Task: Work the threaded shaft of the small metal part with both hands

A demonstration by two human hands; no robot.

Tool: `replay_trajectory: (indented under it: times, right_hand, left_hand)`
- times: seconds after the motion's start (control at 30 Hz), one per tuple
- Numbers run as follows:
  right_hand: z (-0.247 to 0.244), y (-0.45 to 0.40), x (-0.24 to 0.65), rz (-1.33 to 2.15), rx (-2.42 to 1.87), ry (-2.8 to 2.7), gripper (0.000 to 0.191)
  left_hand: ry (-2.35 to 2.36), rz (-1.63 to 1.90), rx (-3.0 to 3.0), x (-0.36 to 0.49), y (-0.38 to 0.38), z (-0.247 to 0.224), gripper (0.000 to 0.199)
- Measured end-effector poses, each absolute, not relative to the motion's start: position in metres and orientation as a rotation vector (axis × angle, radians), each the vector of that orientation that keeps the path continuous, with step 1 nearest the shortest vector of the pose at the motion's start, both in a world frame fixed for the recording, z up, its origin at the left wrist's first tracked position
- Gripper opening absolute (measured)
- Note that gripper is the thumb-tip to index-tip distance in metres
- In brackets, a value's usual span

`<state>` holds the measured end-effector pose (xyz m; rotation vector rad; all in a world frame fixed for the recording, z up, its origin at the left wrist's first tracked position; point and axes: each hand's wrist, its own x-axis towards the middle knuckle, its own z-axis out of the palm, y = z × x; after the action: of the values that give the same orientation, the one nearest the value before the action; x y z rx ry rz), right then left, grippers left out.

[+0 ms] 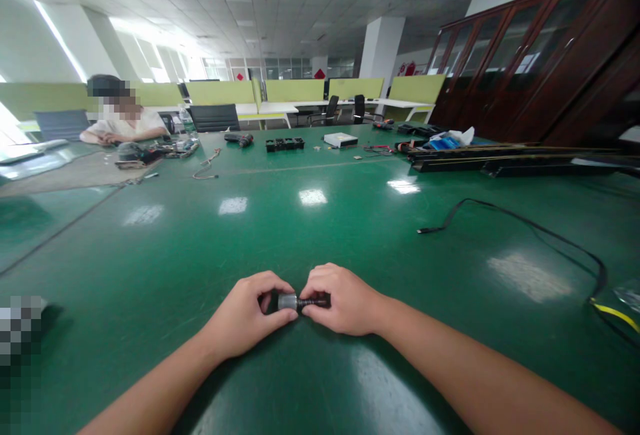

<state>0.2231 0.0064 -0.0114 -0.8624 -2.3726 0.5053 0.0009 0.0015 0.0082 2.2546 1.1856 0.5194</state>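
As the left hand [249, 308] clamps the cylinder [287, 301], the right hand [346, 300] pinches the rod [313, 302]. Both look stiff, light, likely slick: best held by their sides.

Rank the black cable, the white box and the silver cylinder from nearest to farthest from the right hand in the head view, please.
1. Silver cylinder, left of the right hand
2. Black cable, ahead and right
3. White box, far across the table

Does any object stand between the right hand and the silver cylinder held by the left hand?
No separate object is visible there. Only the dark ribbed shaft, held in the right hand, spans the gap to the silver cylinder in the left hand.
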Motion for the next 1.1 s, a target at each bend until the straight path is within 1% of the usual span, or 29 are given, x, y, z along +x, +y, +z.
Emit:
replay_trajectory:
  times: [1.1]
  right_hand:
    - [-0.0066,0.006,0.2275,0.55,-1.005,-2.343,0.012]
  left_hand:
    - [1.168,0.54,2.255,0.0012,0.0013,0.0094,0.02]
